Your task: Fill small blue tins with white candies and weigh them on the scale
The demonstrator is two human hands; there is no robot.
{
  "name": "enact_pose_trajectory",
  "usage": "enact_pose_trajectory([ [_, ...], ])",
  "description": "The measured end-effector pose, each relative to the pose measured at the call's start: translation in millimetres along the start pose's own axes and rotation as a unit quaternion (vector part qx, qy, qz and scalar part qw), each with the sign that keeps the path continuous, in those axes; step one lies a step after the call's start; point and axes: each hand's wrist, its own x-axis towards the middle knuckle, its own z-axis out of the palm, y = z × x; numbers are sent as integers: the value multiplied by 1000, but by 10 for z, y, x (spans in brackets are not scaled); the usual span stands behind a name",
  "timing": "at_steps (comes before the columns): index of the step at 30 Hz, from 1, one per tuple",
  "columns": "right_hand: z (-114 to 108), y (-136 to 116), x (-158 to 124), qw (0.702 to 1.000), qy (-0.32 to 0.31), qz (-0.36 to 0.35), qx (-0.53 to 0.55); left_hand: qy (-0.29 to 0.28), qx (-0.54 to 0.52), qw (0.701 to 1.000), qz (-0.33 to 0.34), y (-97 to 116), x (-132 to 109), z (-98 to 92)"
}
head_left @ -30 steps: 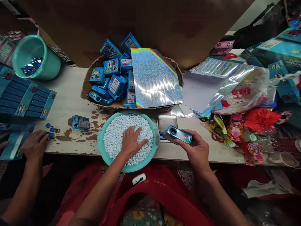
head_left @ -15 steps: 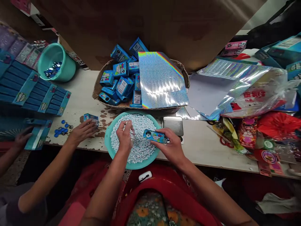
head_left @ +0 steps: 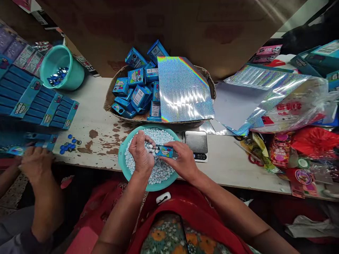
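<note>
A teal bowl [head_left: 122, 163] full of small white candies [head_left: 162, 170] stands at the table's near edge. Over it, my left hand [head_left: 141, 155] is cupped and closed on a handful of the white candies, at the open end of a small blue box [head_left: 164, 151]. That box lies sideways in the closed fingers of my right hand [head_left: 181, 160]. The two hands touch at the mouth of the box.
Behind the bowl sits a basket [head_left: 111, 100] of blue boxes with a holographic sheet [head_left: 182, 90]. A small scale [head_left: 196, 143] is right of the bowl. A co-worker's hand [head_left: 34, 160] is at left near blue caps [head_left: 67, 145], flat blue cartons [head_left: 34, 104] and a teal tub [head_left: 60, 67]. Wrappers clutter the right.
My left hand lifted candies from the bowl and met the box. My right hand brought the box in over the bowl. The co-worker's hand took the blue box off the table and drew back left.
</note>
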Motion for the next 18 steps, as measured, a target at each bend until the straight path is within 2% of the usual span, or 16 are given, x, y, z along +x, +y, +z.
enact_pose_trajectory([
  [5,60,6,11,999,-1,14,35,-20,22,999,30,7,-14,61],
  [9,109,35,0,996,-20,48,72,-9,21,1000,1,8,31,57],
  [14,73,29,-22,990,27,59,125,-33,-9,999,12,165,-3,52],
  [18,101,21,-7,989,23,67,133,-23,-2,1000,-20,189,-1,80],
])
